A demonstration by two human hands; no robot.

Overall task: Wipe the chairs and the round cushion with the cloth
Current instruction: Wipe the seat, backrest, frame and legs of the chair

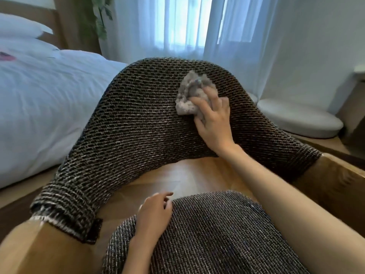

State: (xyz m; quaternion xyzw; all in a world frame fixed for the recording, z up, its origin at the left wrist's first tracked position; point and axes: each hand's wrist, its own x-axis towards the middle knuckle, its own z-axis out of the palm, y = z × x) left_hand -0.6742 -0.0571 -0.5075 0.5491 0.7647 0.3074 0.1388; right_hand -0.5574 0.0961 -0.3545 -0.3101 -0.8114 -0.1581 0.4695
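Here the right hand (213,119) clamps the cloth (190,93) against the chair back (138,119), while the loose-fingered left hand (156,212) seemingly steadies the seat (213,238).

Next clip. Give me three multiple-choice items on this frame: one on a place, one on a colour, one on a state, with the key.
1. Where is the cloth?
A. on the floor
B. against the chair's backrest
C. on the bed

2. What colour is the round cushion by the curtain?
A. white
B. black
C. red

3. What is the left hand doing?
A. gripping the cloth
B. resting on the seat, holding nothing
C. pulling the curtain

Key:
1 B: the right hand holds the bunched grey cloth against the woven backrest.
2 A: it shows plain white at the right of the view.
3 B: its fingers lie loose at the seat's edge, with nothing in them.
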